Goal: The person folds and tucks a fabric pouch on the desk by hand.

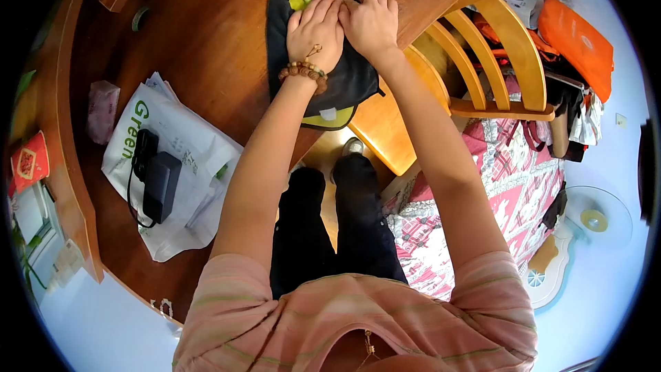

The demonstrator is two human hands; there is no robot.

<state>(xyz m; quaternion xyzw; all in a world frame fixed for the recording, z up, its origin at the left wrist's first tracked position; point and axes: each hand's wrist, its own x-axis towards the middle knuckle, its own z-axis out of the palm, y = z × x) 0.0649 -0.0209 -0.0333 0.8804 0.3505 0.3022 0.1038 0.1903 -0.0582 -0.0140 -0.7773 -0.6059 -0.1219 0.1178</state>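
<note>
A dark grey cloth [358, 76] with a yellow-green reverse side lies folded at the edge of the brown wooden table. Its yellow-green side shows at the far left corner and along the near edge, beside a small white label [329, 114]. My left hand [317, 36], with bead bracelets at the wrist, rests flat on top of the cloth, fingers stretched out. My right hand [372, 24] touches it at the cloth's far right edge; its fingers are curled down onto the cloth, their tips partly hidden.
On the table [206, 34] at left lie a white plastic bag [172, 114], a black power adapter [162, 186] with its cable, and a pink pack [103, 111]. A wooden chair [527, 55] stands at right against the table, near a bed with a pink patterned cover [509, 165].
</note>
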